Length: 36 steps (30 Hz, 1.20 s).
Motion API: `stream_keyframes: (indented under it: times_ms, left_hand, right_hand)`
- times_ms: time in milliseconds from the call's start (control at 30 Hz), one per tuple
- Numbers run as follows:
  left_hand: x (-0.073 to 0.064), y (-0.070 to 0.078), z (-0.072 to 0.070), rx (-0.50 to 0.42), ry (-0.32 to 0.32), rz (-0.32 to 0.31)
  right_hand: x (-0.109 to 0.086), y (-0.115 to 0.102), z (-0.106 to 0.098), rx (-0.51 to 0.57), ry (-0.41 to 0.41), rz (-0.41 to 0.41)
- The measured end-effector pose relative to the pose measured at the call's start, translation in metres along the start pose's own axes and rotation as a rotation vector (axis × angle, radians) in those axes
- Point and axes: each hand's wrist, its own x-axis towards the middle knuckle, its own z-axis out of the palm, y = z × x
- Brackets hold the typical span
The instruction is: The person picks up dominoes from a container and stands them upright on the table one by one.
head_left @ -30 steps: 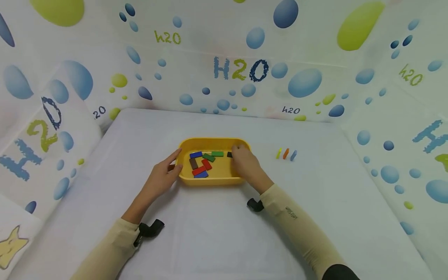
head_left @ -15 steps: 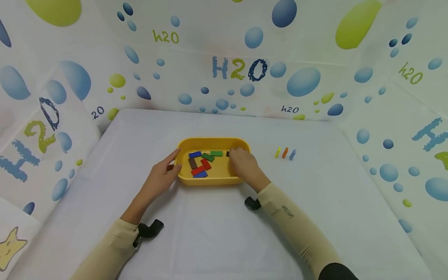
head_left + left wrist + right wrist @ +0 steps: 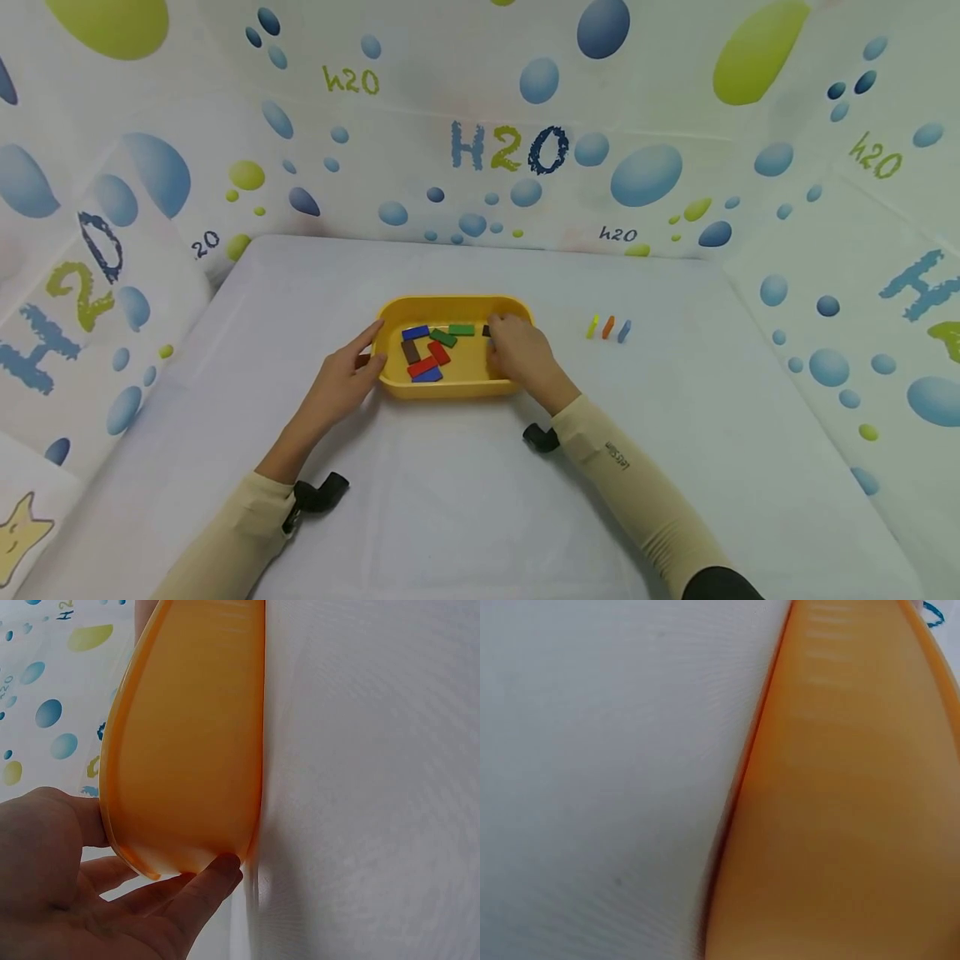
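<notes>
A yellow plastic tray (image 3: pixel 457 388) lies on the white table. My left hand (image 3: pixel 347 383) holds its left end, the fingers and thumb around the outside of the rounded wall; in the left wrist view the fingertips touch the tray's outer side. My right hand (image 3: pixel 521 350) reaches inside the right end with curled fingers on a black block (image 3: pixel 486 331), which is mostly hidden by them. Towards the left of the tray lie blue blocks (image 3: pixel 416 332), green blocks (image 3: pixel 461 330), red blocks (image 3: pixel 438 353) and a brown block (image 3: pixel 410 352).
Right of the tray, a yellow stick (image 3: pixel 592 326), an orange stick (image 3: pixel 608 327) and a blue stick (image 3: pixel 624 332) stand or lie in a row on the white tablecloth (image 3: pixel 450 483). Printed sheets (image 3: pixel 397 125) rise behind and at both sides.
The right hand has shifted slightly left over the black block, covering more of it. The left hand and the other blocks keep their places; the whole view drifts a little.
</notes>
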Motion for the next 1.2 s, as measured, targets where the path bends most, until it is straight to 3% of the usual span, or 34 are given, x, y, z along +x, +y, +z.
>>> stream_keyframes:
  times_ms: [500, 800, 1067, 1200]
  left_hand:
    - [-0.0018, 0.0009, -0.0002, 0.014, 0.008, -0.003]
    - [-0.0006, 0.0034, 0.0007, 0.011, 0.004, -0.011]
    - [-0.0010, 0.0034, 0.0018, 0.012, 0.007, -0.003]
    - [-0.0008, 0.0040, 0.0007, 0.010, 0.008, 0.003]
  right_hand:
    - [-0.0037, 0.0017, -0.0029, 0.069, 0.027, -0.067]
    - [-0.0030, 0.0030, -0.0033, 0.108, -0.005, -0.043]
    - [-0.0035, 0.0051, 0.0000, 0.142, 0.042, -0.044]
    - [-0.0045, 0.0059, 0.0003, 0.181, 0.105, -0.054]
